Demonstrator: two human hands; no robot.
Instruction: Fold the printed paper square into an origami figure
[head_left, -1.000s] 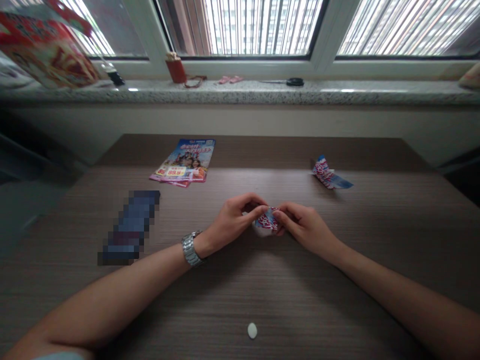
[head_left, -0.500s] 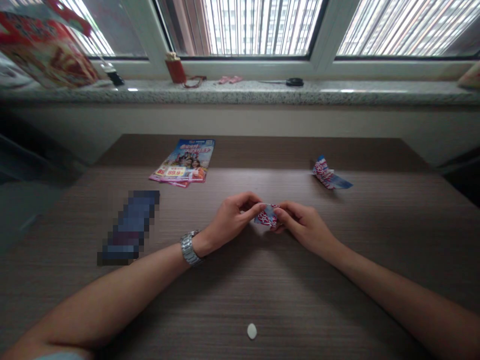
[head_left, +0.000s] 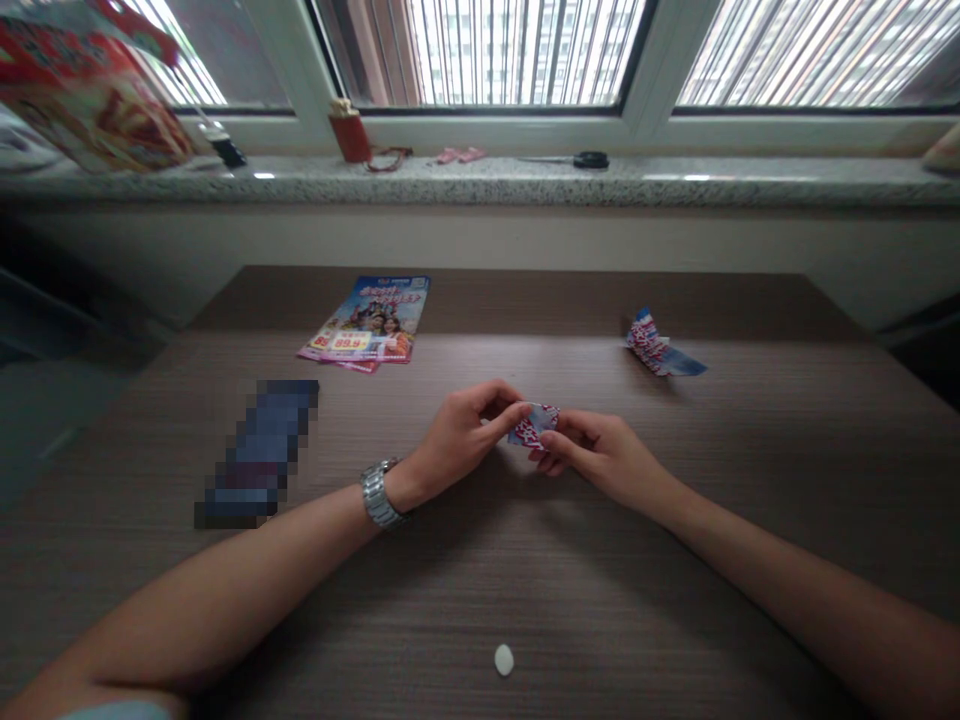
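Note:
A small folded piece of printed paper [head_left: 534, 424], red, white and light blue, is held up over the middle of the wooden table [head_left: 465, 580]. My left hand [head_left: 474, 435] pinches its left side, thumb on top, with a metal watch [head_left: 381, 495] on that wrist. My right hand [head_left: 592, 450] grips the lower right edge, its thumb on the front and fingers curled beneath. Farther back on the right lies a folded paper shape [head_left: 651, 345] in similar colours. A small white oval object [head_left: 504, 660] rests near the front edge of the view.
Printed flyers [head_left: 379, 322] lie at the back left, with a blurred-out dark phone-like object [head_left: 259, 455] in front of them. On the stone windowsill [head_left: 300, 188] are a red container [head_left: 350, 135], pink bits [head_left: 459, 156], scissors [head_left: 590, 160] and a red food bag [head_left: 97, 100].
My right hand's thumb has slid down and slightly left along the paper, uncovering its upper right corner. My left hand keeps nearly the same hold.

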